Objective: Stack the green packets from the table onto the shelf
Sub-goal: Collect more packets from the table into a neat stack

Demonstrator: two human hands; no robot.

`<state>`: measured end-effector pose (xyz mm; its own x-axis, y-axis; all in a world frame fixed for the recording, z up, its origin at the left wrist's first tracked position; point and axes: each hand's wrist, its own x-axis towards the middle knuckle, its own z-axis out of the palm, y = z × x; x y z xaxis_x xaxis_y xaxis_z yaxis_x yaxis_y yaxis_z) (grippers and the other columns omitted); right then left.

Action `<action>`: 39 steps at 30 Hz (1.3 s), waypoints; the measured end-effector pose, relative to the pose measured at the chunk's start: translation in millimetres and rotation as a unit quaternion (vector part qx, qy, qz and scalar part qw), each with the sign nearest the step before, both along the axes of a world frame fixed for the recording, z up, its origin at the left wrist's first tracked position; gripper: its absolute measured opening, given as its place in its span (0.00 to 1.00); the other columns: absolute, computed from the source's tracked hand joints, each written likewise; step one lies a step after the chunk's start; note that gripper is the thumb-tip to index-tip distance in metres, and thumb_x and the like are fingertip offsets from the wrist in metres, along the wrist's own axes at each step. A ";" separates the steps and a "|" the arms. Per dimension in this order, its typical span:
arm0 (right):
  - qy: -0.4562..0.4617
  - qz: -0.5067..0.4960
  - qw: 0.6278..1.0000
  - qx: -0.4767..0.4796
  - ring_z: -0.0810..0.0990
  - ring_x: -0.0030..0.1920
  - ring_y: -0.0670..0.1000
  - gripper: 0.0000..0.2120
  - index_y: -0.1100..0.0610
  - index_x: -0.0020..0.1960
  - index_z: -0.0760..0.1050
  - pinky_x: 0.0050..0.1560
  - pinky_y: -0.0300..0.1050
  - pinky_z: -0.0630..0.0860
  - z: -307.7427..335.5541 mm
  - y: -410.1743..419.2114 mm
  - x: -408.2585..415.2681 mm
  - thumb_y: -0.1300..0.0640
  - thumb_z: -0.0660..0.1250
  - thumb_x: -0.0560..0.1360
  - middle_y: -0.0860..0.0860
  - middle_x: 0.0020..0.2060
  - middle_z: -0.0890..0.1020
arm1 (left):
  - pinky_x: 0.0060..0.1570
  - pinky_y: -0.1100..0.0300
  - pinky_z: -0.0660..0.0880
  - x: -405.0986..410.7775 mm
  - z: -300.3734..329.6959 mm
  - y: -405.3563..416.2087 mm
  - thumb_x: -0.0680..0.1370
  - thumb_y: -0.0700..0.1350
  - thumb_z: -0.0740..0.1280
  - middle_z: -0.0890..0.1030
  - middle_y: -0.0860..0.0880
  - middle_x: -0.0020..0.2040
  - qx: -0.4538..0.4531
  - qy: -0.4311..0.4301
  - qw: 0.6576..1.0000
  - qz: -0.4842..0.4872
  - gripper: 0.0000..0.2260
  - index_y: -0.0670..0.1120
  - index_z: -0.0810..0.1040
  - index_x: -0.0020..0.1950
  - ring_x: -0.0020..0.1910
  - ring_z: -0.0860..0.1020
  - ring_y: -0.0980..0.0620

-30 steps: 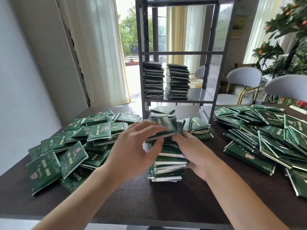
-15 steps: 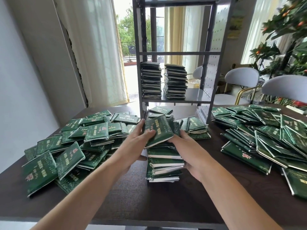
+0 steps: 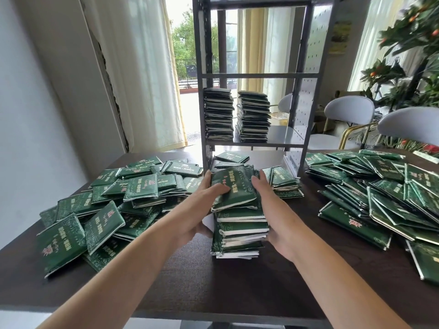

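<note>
Glossy green foil-like wrap is seen on the packets (image 3: 234, 188); matt grey metal on the shelf (image 3: 306, 108); dark wood-grain on the table (image 3: 213, 288).
</note>
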<state>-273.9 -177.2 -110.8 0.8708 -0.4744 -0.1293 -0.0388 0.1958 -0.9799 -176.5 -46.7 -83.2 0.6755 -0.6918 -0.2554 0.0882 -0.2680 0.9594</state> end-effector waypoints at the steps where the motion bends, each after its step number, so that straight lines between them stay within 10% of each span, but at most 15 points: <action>1: 0.000 0.006 1.000 0.000 0.61 0.78 0.49 0.40 0.19 0.70 0.49 0.76 0.67 0.58 0.0 -0.1 0.6 0.24 0.61 0.60 0.34 0.78 0.58 | 0.57 0.34 0.79 -0.3 0.4 -0.6 0.81 0.54 0.65 0.68 0.51 0.75 0.002 0.004 1.000 -0.004 0.32 0.70 0.51 0.79 0.66 0.75 0.43; 7: 0.035 0.028 0.999 -0.010 0.66 0.76 0.53 0.45 0.27 0.75 0.55 0.74 0.67 0.61 -3.1 -4.5 6.3 0.22 0.62 0.60 0.43 0.78 0.65 | 0.54 0.36 0.81 2.5 -3.2 -3.2 0.76 0.58 0.70 0.76 0.45 0.70 0.014 0.001 1.000 -0.007 0.33 0.74 0.57 0.75 0.54 0.83 0.44; 13: 0.024 0.041 0.998 -0.048 0.79 0.65 0.50 0.36 0.30 0.75 0.60 0.69 0.61 0.71 5.2 2.7 -2.4 0.36 0.68 0.69 0.44 0.67 0.79 | 0.52 0.37 0.82 3.3 -4.8 -2.4 0.57 0.63 0.74 0.74 0.47 0.72 0.006 0.002 1.000 -0.005 0.45 0.75 0.62 0.72 0.65 0.77 0.41; 18: 0.031 0.015 0.998 -0.053 0.87 0.49 0.50 0.24 0.35 0.73 0.66 0.56 0.54 0.81 4.9 -1.4 -5.1 0.50 0.65 0.79 0.47 0.49 0.87 | 0.52 0.38 0.82 1.1 -2.3 0.3 0.73 0.58 0.74 0.81 0.49 0.63 -0.012 0.014 1.000 0.008 0.35 0.72 0.61 0.75 0.59 0.82 0.45; 24: 0.054 0.008 0.997 -0.058 0.74 0.69 0.53 0.39 0.27 0.72 0.62 0.71 0.67 0.67 3.4 4.1 -1.2 0.34 0.69 0.62 0.43 0.69 0.76 | 0.53 0.46 0.82 18.2 7.5 17.2 0.81 0.56 0.66 0.71 0.52 0.72 0.010 -0.064 0.998 0.000 0.24 0.61 0.66 0.76 0.65 0.75 0.45; 30: 0.054 0.005 0.996 -0.069 0.70 0.72 0.52 0.47 0.27 0.76 0.53 0.73 0.65 0.63 4.3 4.2 -3.3 0.33 0.68 0.60 0.41 0.74 0.70 | 0.55 0.58 0.74 71.0 1.8 44.7 0.78 0.48 0.71 0.79 0.45 0.66 0.209 -0.476 0.849 0.092 0.22 0.51 0.75 0.71 0.61 0.78 0.47; 39: 0.054 -0.003 0.997 -0.058 0.71 0.71 0.51 0.42 0.29 0.76 0.56 0.73 0.65 0.65 2.5 2.6 -6.5 0.35 0.69 0.65 0.40 0.71 0.71 | 0.63 0.48 0.75 114.4 -24.1 61.8 0.74 0.45 0.69 0.76 0.48 0.70 0.410 -0.489 0.765 0.089 0.28 0.55 0.72 0.74 0.66 0.76 0.45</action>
